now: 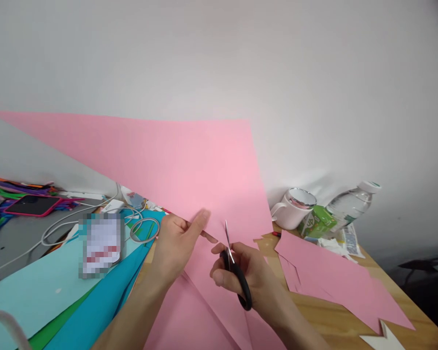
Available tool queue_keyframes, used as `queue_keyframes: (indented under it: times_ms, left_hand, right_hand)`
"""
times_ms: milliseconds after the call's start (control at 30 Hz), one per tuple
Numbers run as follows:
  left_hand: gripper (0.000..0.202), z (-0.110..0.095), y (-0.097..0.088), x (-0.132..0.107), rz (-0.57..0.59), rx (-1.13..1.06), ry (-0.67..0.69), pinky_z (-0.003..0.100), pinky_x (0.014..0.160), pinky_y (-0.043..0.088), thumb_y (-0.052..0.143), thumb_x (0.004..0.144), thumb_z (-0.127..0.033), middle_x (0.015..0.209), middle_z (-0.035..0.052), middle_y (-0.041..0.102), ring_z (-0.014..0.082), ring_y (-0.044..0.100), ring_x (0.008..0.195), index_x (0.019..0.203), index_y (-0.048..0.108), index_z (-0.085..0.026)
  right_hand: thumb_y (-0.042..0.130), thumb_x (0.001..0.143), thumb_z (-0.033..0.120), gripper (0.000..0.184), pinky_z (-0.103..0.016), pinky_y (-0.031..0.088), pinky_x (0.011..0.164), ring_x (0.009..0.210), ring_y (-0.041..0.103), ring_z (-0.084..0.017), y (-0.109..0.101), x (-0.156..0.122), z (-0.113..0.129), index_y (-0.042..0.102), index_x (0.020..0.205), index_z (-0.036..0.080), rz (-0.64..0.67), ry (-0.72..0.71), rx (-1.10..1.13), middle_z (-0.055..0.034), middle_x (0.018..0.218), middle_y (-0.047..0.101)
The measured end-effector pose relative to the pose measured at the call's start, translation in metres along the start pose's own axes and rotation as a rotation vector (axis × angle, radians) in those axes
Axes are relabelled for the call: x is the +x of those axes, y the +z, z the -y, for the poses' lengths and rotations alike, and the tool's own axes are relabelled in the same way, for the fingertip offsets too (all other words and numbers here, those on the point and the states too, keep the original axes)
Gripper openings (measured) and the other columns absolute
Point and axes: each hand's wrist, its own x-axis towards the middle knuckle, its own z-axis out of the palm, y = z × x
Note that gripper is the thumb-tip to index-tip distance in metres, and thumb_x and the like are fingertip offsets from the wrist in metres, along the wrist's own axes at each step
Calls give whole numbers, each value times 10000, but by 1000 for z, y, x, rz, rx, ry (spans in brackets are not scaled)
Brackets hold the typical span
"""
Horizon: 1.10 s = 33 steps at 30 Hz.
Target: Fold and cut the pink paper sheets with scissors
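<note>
A large pink paper sheet (175, 160) stands raised in front of me, its lower part hanging toward the table. My left hand (175, 245) pinches the sheet near its lower edge, thumb on the front. My right hand (251, 274) grips black-handled scissors (235, 270), blades pointing up into the pink sheet just right of my left fingers.
Cut pink paper pieces (328, 277) lie on the wooden table (321, 316) at right. Behind them stand a white mug (295, 209), a green carton (317, 221) and a water bottle (350, 204). Blue and teal sheets (40, 291), white cables (58, 228) and a pink-cased phone (32, 205) lie left.
</note>
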Motion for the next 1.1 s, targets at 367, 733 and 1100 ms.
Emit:
queue_keyframes:
  times_ms: [367,733,1100]
  left_hand:
    - [632,-7,1,-2,-34,13,-49,248,409,66,569,720,-542,393,-67,131,55,91,422,401,132,-216]
    - [594,-8,2,-3,-59,4,-32,236,397,88,570,728,-521,301,-37,284,58,127,400,274,414,-171]
    - [524,-2,2,4,35,-271,-49,218,358,307,601,734,-473,343,-25,364,80,372,377,336,420,-183]
  right_hand:
    - [820,588,315,423,-238,341,549,555,452,-89,2,0,2,579,899,160,-13,3,-37,48,623,553]
    - [804,617,323,381,-233,335,528,537,433,-83,2,-1,3,555,860,169,-29,9,-63,50,605,549]
    - [885,492,326,518,-316,500,674,756,625,-191,-12,1,5,534,846,185,22,-69,-193,-45,796,669]
